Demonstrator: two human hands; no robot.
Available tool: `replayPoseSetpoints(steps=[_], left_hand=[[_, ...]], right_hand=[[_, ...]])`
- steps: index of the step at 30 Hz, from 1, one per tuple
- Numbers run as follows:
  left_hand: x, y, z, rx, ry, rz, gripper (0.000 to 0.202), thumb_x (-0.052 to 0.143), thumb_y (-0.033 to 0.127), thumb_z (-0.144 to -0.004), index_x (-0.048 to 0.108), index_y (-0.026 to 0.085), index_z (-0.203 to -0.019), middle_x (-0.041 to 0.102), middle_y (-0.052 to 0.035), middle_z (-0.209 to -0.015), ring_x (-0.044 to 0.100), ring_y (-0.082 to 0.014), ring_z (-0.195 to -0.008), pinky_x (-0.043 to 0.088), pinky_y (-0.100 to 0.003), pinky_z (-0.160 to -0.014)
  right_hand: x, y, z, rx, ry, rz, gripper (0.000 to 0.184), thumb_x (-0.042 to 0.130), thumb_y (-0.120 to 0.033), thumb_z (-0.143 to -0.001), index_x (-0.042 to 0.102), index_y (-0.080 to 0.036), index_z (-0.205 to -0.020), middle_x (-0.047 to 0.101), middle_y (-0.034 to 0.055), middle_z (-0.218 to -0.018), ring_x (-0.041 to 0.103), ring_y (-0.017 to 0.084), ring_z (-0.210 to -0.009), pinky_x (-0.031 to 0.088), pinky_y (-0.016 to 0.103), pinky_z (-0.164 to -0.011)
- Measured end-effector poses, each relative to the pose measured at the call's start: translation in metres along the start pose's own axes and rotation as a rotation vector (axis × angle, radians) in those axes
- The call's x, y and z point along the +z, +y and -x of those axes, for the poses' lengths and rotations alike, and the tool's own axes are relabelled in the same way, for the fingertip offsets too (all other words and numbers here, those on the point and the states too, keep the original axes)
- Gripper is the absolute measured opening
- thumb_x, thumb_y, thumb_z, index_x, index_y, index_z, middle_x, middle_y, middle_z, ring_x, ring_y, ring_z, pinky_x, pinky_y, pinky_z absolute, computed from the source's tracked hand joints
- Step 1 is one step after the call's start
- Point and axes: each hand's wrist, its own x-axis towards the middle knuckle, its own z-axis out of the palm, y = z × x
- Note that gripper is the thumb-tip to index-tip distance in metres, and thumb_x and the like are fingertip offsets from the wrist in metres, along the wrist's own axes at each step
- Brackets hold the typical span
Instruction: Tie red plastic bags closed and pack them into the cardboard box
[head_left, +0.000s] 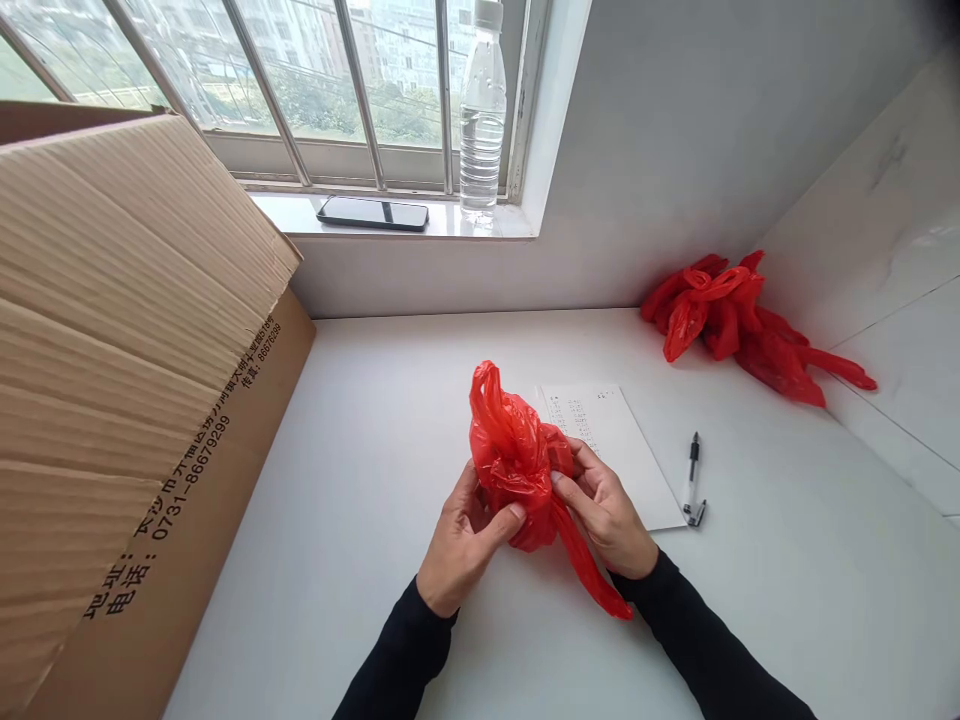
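A bunched red plastic bag [517, 465] is held between both hands above the white table, near the middle of the head view. One handle loop stands up at its top, and a long strip hangs down toward my right wrist. My left hand [469, 540] grips the bag's lower left side, thumb across its front. My right hand [607, 505] closes on the right side, thumb and fingers pinching the plastic. Whether anything is inside the bag cannot be made out. Behind my right hand lies a sheet of paper [637, 475] with handwritten columns, partly covered by hand and bag.
A large open cardboard box [225, 470] fills the left side. More crumpled red plastic bags [727, 320] lie in the back right corner. A black pen [693, 465] and its cap rest beside the paper. On the windowsill are a phone [373, 213] and a water bottle [481, 130].
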Motion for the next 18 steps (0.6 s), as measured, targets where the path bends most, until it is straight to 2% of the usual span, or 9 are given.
replayPoseSetpoints(steps=[2, 6, 9, 11, 14, 18], left_hand=[[0.0027, 0.0006, 0.0008, 0.011, -0.012, -0.016, 0.052, 0.077, 0.028, -0.080, 0.057, 0.027, -0.128, 0.065, -0.0078, -0.122, 0.060, -0.0263, -0.111, 0.050, -0.036, -0.093], [0.0033, 0.0012, 0.0004, 0.035, 0.049, -0.024, 0.052, 0.078, 0.027, -0.079, 0.057, 0.026, -0.126, 0.067, -0.0062, -0.110, 0.063, -0.0234, -0.099, 0.052, -0.035, -0.088], [0.0014, 0.0023, -0.0005, 0.041, 0.076, -0.040, 0.052, 0.075, 0.028, -0.082, 0.053, 0.025, -0.130, 0.066, -0.0077, -0.114, 0.062, -0.0244, -0.104, 0.052, -0.036, -0.091], [0.0006, 0.0034, -0.0009, 0.027, 0.077, -0.051, 0.051, 0.074, 0.029, -0.084, 0.052, 0.024, -0.130, 0.065, -0.0088, -0.118, 0.061, -0.0247, -0.107, 0.051, -0.036, -0.092], [0.0006, 0.0041, -0.0011, -0.004, 0.044, -0.047, 0.045, 0.072, 0.031, -0.087, 0.052, 0.022, -0.127, 0.063, -0.0108, -0.124, 0.060, -0.0254, -0.111, 0.051, -0.036, -0.093], [0.0013, 0.0014, -0.0004, 0.019, -0.031, -0.044, 0.042, 0.070, 0.028, -0.088, 0.055, 0.024, -0.128, 0.058, -0.0108, -0.134, 0.055, -0.0272, -0.120, 0.051, -0.036, -0.097]], right_hand=[[-0.0002, -0.0006, 0.0002, -0.013, 0.009, 0.010, 0.035, 0.061, -0.037, -0.095, 0.055, -0.028, -0.129, 0.065, 0.0065, -0.127, 0.059, 0.026, -0.120, 0.047, 0.043, -0.105], [0.0018, -0.0027, 0.0013, -0.021, -0.024, 0.015, 0.041, 0.061, -0.037, -0.094, 0.052, -0.029, -0.133, 0.063, 0.0062, -0.130, 0.058, 0.026, -0.122, 0.046, 0.044, -0.107], [0.0048, -0.0034, 0.0016, 0.009, -0.085, -0.003, 0.051, 0.067, -0.034, -0.091, 0.047, -0.029, -0.138, 0.059, 0.0063, -0.136, 0.056, 0.026, -0.126, 0.045, 0.043, -0.109], [0.0056, -0.0028, 0.0012, 0.026, -0.087, -0.008, 0.049, 0.068, -0.033, -0.090, 0.049, -0.029, -0.136, 0.059, 0.0066, -0.137, 0.056, 0.025, -0.126, 0.046, 0.043, -0.108], [0.0049, -0.0012, 0.0002, 0.022, -0.031, -0.019, 0.044, 0.069, -0.033, -0.091, 0.052, -0.028, -0.132, 0.060, 0.0073, -0.135, 0.058, 0.026, -0.123, 0.049, 0.042, -0.103], [0.0032, 0.0002, -0.0003, -0.014, 0.050, -0.047, 0.045, 0.069, -0.034, -0.090, 0.052, -0.028, -0.131, 0.062, 0.0074, -0.133, 0.058, 0.026, -0.124, 0.046, 0.044, -0.108]])
